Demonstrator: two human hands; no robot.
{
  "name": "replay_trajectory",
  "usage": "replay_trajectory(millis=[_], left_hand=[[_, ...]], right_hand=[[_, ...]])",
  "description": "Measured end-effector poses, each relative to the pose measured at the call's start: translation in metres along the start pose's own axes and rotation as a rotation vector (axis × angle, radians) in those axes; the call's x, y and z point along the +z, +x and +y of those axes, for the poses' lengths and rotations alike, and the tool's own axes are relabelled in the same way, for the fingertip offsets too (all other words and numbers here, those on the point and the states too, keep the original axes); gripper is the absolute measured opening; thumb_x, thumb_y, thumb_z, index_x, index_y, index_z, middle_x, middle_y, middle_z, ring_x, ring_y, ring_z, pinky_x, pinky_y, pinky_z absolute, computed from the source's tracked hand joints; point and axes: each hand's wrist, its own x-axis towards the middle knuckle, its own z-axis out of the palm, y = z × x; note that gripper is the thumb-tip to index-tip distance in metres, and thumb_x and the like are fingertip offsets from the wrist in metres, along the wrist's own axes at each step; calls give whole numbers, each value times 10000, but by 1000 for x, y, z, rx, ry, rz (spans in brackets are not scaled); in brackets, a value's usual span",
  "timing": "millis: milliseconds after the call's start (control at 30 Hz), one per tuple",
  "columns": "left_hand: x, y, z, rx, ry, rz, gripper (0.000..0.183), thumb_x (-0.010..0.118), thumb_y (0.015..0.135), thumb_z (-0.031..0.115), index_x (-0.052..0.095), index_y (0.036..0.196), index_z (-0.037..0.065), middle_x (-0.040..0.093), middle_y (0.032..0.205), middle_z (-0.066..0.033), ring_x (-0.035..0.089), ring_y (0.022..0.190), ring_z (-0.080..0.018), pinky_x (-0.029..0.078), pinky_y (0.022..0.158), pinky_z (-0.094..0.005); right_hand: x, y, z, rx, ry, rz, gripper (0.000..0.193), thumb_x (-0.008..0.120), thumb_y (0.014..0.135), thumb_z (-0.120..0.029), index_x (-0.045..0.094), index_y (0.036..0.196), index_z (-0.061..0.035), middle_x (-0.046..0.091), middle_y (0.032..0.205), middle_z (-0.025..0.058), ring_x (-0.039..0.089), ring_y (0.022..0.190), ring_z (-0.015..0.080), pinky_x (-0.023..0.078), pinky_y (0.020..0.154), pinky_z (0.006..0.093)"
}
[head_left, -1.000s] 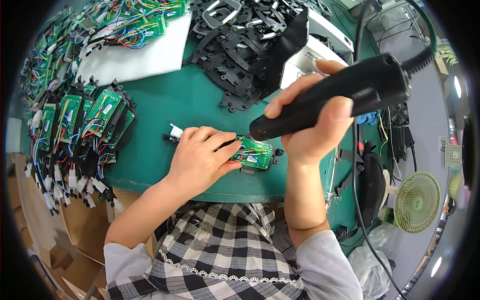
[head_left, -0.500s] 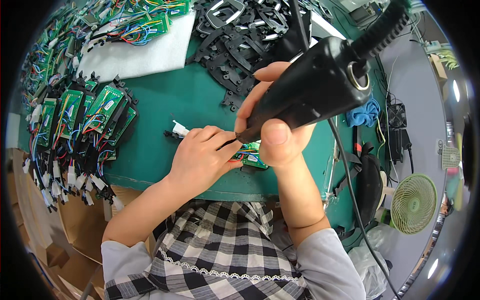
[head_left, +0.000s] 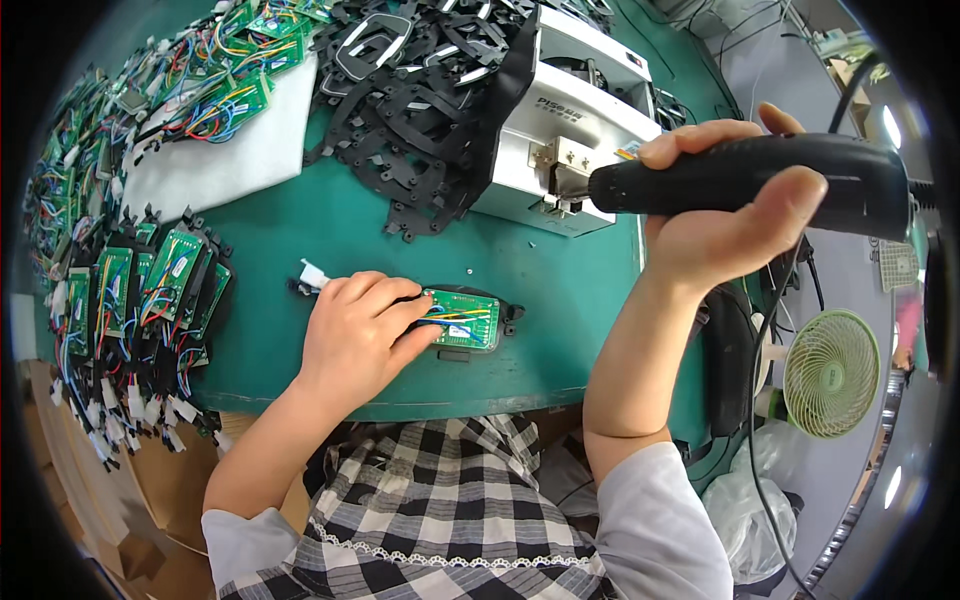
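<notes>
My right hand [head_left: 705, 240] grips a black electric screwdriver [head_left: 740, 175] held nearly level. Its tip is at the small metal outlet on the front of a white box-shaped screw feeder [head_left: 520, 150]. Below, on the green table, lies a green circuit board [head_left: 480, 322] with coloured wires, seated in a black plastic frame [head_left: 508, 313]. My left hand [head_left: 355, 335] holds the board's left end, with fingers on top and the thumb along the near side. A white connector [head_left: 314, 274] sticks out past that hand.
Several finished-looking board-and-frame units [head_left: 165, 285] stand stacked at the left, their leads hanging over the edge. Wired boards [head_left: 235, 105] pile on white foam [head_left: 225, 160] behind. Black plastic frames [head_left: 400, 140] heap beside the feeder. A green fan [head_left: 828, 375] is at the right.
The screwdriver has moved from above the circuit board up and right to the screw feeder. The board is now uncovered, and my left hand still holds it. The whole view has shifted somewhat.
</notes>
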Motion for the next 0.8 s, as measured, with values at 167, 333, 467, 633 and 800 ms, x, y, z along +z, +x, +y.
replay_trajectory(millis=[167,333,467,633,800], left_hand=[[1,1,-2,-10,-43,13,184,740,753,133,721,925,71,670,968,-11,600,902,-223,450,798,-365],[2,-3,-4,-30,-55,36,177,731,760,114,722,934,77,671,970,-8,601,899,-220,451,796,-365],[2,-1,-2,-34,-74,24,189,724,760,104,718,948,93,662,998,0,595,918,-214,445,804,-364],[8,-7,-7,-16,-45,68,182,714,739,83,692,915,121,653,998,19,592,931,-200,439,815,-354],[6,-6,-7,-6,-61,77,165,688,709,60,657,860,118,641,964,29,592,930,-191,441,801,-354]], right_hand=[[-1,-1,7,-17,-157,-42,647,555,888,-520,455,1049,98,607,572,128,573,441,160,470,479,247],[1,-16,-6,290,-34,-142,791,482,869,-658,408,1168,70,557,626,135,562,468,241,485,453,336],[7,-52,-18,433,237,-122,788,433,873,-673,386,1213,36,536,634,140,532,445,247,470,416,371],[28,-81,-33,467,184,-378,814,445,864,-696,354,1227,27,551,679,155,558,463,239,501,433,358],[40,-92,-34,478,129,-460,819,510,847,-683,357,1193,43,573,707,159,588,493,235,530,465,338]])
